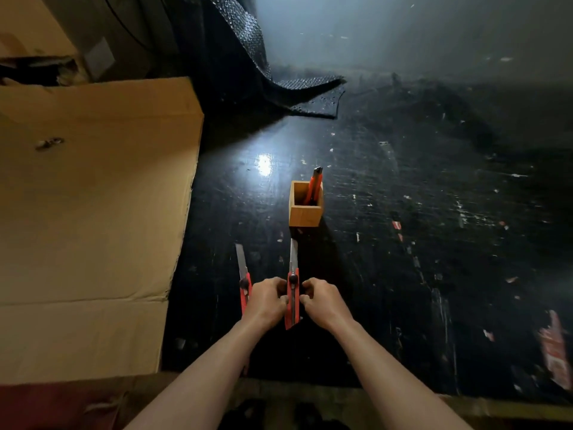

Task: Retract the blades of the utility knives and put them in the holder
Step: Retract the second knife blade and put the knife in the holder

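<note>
1. My left hand [269,301] and right hand [321,301] pinch the middle knife [293,301], blade pointing to 12 o'clock, away from me.
2. The holder [306,209] at 12 o'clock holds one knife [314,186]; I read its handle-up pose as safe storage. Another knife [244,282] lies at 9 o'clock on the worktop [403,243].

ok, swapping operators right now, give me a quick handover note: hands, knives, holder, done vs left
Left hand and right hand: both grip the middle knife from either side; its blade is out, pointing at the wooden holder.
Second knife: lies on the black table just left of the left hand, blade out, untouched.
Done: one knife in the holder, standing upright.
Left: retract the held knife's blade and put it in the holder, then do the same for the second.
</note>
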`<state>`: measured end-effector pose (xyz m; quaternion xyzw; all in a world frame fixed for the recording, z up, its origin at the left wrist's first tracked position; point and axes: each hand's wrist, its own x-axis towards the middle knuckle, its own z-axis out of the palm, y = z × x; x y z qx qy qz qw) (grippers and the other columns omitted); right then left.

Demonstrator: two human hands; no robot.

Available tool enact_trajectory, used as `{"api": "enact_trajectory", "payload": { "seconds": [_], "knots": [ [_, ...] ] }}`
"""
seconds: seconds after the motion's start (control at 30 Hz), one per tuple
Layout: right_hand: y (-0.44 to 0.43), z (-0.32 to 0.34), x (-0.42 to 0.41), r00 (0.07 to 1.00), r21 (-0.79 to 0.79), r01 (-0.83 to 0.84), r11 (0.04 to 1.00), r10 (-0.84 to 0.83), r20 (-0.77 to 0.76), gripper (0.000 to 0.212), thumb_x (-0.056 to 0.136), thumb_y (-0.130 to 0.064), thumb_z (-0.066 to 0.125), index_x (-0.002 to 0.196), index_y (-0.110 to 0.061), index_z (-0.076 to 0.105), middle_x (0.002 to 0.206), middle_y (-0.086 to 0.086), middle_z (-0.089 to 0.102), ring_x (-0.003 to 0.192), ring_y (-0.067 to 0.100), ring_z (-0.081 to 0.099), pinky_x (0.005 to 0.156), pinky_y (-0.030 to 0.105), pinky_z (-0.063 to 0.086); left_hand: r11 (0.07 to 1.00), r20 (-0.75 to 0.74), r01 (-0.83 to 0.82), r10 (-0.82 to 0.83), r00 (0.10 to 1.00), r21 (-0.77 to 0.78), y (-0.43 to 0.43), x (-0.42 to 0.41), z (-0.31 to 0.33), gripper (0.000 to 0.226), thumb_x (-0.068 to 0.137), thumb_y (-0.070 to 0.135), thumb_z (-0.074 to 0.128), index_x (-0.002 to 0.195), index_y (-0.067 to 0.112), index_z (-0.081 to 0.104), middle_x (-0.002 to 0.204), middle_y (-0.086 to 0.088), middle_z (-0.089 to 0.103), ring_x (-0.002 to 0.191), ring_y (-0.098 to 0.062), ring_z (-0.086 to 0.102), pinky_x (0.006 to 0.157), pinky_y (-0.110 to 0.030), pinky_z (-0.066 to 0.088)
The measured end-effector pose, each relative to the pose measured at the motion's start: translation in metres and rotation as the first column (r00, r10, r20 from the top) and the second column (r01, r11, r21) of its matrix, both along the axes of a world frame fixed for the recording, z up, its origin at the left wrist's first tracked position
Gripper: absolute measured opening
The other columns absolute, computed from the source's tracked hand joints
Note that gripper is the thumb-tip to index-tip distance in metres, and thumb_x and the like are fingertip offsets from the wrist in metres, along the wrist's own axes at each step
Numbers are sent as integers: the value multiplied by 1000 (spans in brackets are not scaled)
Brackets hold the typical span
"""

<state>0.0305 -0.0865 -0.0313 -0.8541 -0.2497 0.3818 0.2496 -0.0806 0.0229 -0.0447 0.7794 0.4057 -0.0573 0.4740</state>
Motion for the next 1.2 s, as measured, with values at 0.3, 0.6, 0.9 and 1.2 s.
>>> {"api": "enact_trajectory", "payload": {
  "seconds": [0.3,0.6,0.9,1.2],
  "knots": [
    [-19,2,-16,988,172,92,981,-68,-137,18,92,-24,67,103,-38,61,98,-8,69,82,2,70,66,21,59,942,117,-213,249,961,-258,-18,-5,-2,33,92,1,69,112,28,73,108,4,76,105,-14,74,92,-42,62],
    [1,70,11,988,438,141,888,-156,-2,21,84,-18,76,102,-25,67,87,-9,73,78,-3,69,65,18,55,942,354,-172,271,895,-287,19,24,66,30,92,-2,69,118,14,74,109,-4,79,100,-19,77,82,-37,66],
    [44,164,61,986,672,83,735,-160,53,23,86,-7,72,107,-12,65,89,5,76,77,16,75,71,44,63,939,547,-99,274,791,-329,69,71,175,29,91,-12,65,119,-2,68,110,-19,77,88,-25,77,70,-33,64],
    [77,253,95,936,750,-62,658,-222,272,33,93,-32,66,123,-20,59,105,0,73,90,18,72,77,31,62,954,716,-41,251,651,-297,87,94,270,34,86,-17,67,114,3,71,95,-11,80,76,-21,80,65,-34,66]
  ]
}}
